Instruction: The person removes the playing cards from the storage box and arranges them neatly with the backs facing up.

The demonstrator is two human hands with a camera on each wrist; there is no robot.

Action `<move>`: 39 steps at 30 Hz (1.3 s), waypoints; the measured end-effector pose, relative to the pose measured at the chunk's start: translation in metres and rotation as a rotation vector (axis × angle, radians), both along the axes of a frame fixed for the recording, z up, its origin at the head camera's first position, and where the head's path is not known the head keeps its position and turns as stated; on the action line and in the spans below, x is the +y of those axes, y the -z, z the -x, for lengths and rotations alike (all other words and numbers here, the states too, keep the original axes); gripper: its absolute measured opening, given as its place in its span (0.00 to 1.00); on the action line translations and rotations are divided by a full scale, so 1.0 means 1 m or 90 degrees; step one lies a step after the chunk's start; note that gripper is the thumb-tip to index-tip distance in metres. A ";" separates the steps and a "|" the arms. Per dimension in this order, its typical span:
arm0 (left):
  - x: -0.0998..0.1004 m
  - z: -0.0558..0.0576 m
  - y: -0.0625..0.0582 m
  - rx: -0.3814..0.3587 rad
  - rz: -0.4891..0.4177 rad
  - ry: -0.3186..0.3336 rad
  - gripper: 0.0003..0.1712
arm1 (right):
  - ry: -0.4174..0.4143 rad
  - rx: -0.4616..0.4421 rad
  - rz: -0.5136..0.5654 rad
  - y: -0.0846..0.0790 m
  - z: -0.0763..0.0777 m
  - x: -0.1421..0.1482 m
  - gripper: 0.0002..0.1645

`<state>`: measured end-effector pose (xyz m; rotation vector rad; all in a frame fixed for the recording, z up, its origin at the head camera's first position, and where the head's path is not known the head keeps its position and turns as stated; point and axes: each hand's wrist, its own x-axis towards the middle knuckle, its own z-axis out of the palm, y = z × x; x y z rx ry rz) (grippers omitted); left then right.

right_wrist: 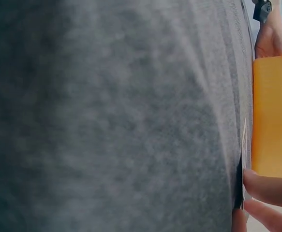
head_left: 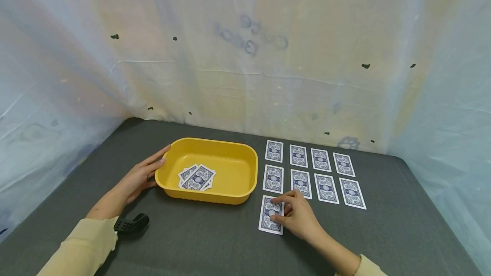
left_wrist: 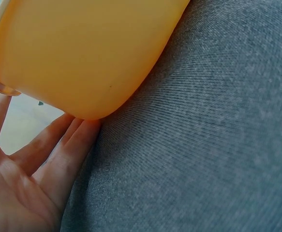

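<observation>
A yellow plastic tray (head_left: 215,197) stands on the dark grey cloth, several playing cards (head_left: 197,178) lying loosely overlapped inside it, blue patterned backs up. My left hand (head_left: 138,178) touches the tray's left side with fairly straight fingers; in the left wrist view the fingertips (left_wrist: 88,126) meet its outer wall. To the right of the tray, my right hand (head_left: 299,216) pinches a face-down playing card (head_left: 266,220) by thumb and fingers at its right part. In the right wrist view this card (right_wrist: 244,140) appears edge-on, slightly off the cloth, with fingers on both sides.
Beyond the right hand, several face-down cards (head_left: 326,188) lie in two spaced rows. A grey cloth (head_left: 199,242) covers the table. Pale sheeting (head_left: 245,97) hangs behind and at both sides. A black strap (head_left: 132,223) is on the left wrist.
</observation>
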<state>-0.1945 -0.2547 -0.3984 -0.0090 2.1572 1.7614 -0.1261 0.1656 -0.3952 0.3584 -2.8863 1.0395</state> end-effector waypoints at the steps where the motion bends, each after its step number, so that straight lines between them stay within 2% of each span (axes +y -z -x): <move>1: 0.000 0.000 0.000 0.001 0.000 0.002 0.39 | 0.000 0.004 -0.008 0.000 0.000 0.000 0.19; 6: 0.001 0.000 0.000 0.005 -0.001 0.007 0.40 | 0.001 0.009 -0.029 -0.001 0.000 -0.001 0.19; 16: 0.001 0.001 0.000 0.001 0.001 0.005 0.40 | -0.002 0.008 -0.003 -0.001 0.001 -0.001 0.16; 21: 0.001 0.001 0.000 0.000 0.000 0.004 0.40 | 0.022 -0.006 0.056 -0.007 0.007 -0.002 0.16; 29: 0.000 0.000 0.000 0.004 -0.004 0.007 0.40 | 0.042 -0.067 0.167 -0.024 0.018 -0.012 0.17; 39: -0.001 0.000 0.001 0.005 -0.006 0.009 0.40 | 0.026 -0.092 0.280 -0.040 0.030 -0.037 0.17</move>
